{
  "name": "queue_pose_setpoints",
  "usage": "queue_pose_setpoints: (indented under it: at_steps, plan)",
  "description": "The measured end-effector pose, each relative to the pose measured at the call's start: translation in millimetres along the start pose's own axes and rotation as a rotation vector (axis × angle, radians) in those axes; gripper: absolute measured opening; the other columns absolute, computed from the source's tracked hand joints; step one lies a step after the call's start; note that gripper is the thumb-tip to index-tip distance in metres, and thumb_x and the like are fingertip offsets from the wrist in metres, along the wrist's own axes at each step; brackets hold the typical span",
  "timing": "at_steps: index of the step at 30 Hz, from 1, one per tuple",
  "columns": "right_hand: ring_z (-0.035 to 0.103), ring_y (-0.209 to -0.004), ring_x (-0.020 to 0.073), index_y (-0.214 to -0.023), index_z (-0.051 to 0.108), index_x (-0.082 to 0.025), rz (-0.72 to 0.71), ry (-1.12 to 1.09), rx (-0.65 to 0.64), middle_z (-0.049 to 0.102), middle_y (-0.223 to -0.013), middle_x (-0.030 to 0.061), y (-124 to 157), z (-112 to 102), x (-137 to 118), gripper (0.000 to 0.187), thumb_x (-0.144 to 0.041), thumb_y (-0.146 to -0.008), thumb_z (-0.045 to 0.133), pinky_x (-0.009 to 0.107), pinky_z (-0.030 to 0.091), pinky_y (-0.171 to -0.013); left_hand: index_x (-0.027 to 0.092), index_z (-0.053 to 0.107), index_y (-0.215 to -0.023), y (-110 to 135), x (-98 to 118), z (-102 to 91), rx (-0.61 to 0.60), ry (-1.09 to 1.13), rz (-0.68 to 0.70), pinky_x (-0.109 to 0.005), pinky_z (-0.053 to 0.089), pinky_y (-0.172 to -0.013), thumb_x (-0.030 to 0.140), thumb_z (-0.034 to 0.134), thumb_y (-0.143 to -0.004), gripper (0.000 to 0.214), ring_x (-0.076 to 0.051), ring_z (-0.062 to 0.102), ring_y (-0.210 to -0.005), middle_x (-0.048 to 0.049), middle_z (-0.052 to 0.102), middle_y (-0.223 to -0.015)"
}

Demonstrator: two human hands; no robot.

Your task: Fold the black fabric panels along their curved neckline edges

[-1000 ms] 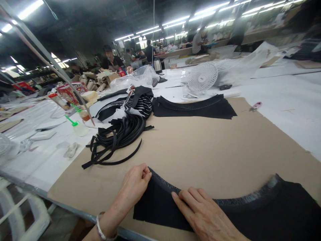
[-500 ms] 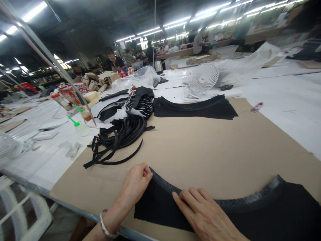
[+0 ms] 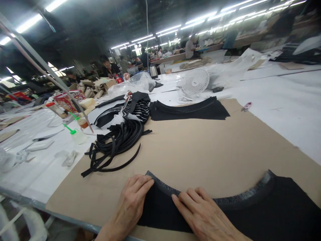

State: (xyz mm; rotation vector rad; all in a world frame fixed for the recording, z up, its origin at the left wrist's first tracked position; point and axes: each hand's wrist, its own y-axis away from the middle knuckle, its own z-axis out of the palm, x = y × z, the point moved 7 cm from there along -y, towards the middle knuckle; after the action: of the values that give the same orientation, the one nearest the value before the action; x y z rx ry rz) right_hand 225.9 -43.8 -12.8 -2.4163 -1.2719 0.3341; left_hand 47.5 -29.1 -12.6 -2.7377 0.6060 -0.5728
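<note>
A black fabric piece (image 3: 253, 214) with a curved, trimmed upper edge lies on brown paper (image 3: 200, 150) near the table's front. My left hand (image 3: 130, 204) rests at its left corner, fingers stretched flat along the curved edge. My right hand (image 3: 203, 217) lies flat on the fabric just right of it, fingers extended and pressing near the trim. Neither hand grips anything.
A tangle of black strips (image 3: 117, 140) lies beyond my left hand. A stack of black pieces (image 3: 188, 110), striped fabric (image 3: 135, 107), a white fan (image 3: 194, 82), glue bottles (image 3: 75, 132) and plastic bags sit farther back. Other people work at distant tables.
My left hand has gone from pinching the fabric's corner to lying flat with fingers stretched. The view has shifted slightly; my right hand stays on the fabric.
</note>
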Motion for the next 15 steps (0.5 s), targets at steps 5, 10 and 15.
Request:
queue_pose_setpoints:
  at_steps: [5,10,15]
  plan:
    - [0.047,-0.078,0.0175,-0.114,0.055,-0.017,0.023,-0.010,-0.022,0.058,-0.088,0.0007,1.6,1.8,0.7,0.038,-0.011,-0.076,0.057,0.034,0.032,-0.078,0.029,0.054,-0.130,14.7,-7.5,6.0,-0.122,-0.095,0.091,-0.037,0.046,-0.093,0.010,0.040,-0.093,0.044,-0.020,0.055,-0.109,-0.0018,0.063,-0.127]
    - [0.047,-0.080,0.0186,-0.116,0.055,-0.016,0.053,-0.049,-0.040,0.058,-0.092,0.0022,4.3,4.5,1.8,0.040,-0.013,-0.077,0.059,0.035,0.032,-0.080,0.027,0.065,-0.107,-2.0,-22.5,-13.6,0.002,0.106,-0.123,-0.032,0.047,-0.090,0.018,0.046,-0.095,0.025,-0.018,0.055,-0.102,-0.0007,0.069,-0.106]
    - [0.049,-0.084,0.0190,-0.098,0.059,-0.021,0.246,-0.236,-0.116,0.057,-0.095,0.0021,-9.6,8.6,6.9,0.019,-0.011,-0.083,0.054,0.035,0.035,-0.078,0.028,0.056,-0.122,-37.2,-16.7,-12.7,-0.215,0.162,-0.103,-0.035,0.034,-0.105,0.013,0.058,-0.086,0.039,-0.018,0.047,-0.118,-0.0010,0.060,-0.123]
